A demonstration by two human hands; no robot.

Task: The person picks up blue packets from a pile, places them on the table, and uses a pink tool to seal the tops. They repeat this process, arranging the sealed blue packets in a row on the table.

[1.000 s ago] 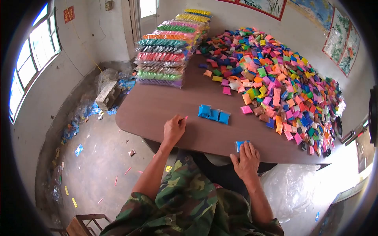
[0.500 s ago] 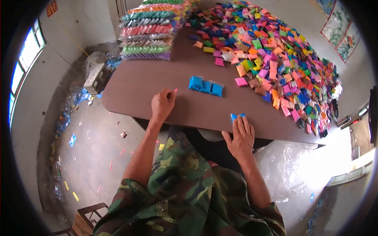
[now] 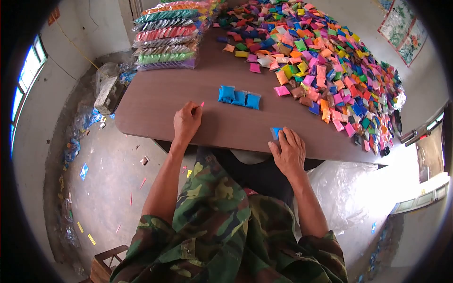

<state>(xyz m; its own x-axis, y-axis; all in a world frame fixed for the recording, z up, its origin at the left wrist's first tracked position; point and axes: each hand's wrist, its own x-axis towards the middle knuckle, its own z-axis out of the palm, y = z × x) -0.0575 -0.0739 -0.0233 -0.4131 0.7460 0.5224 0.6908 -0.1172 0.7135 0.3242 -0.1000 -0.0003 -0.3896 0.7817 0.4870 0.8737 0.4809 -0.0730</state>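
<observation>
My left hand is closed in a pinch just above the near part of the brown table. A small pointed pink piece sticks out from its fingertips; the rest of it is hidden. My right hand rests at the table's near edge, its fingers extended and slightly bent over a small blue packet. Only the left part of that packet shows. Between and beyond the hands, a short row of blue packets in clear film lies on the tabletop, the leftmost overlapping its neighbour.
A large heap of colourful packets covers the table's right and far side. Bagged packets stand in a tall stack at the back left. Clear plastic sheeting hangs below the right edge. Litter and a concrete block lie on the left floor.
The whole view has shifted slightly, moving the table left and up. My right fingers have drawn a little to the right of the blue packet and bent more. My left hand keeps its pinch.
</observation>
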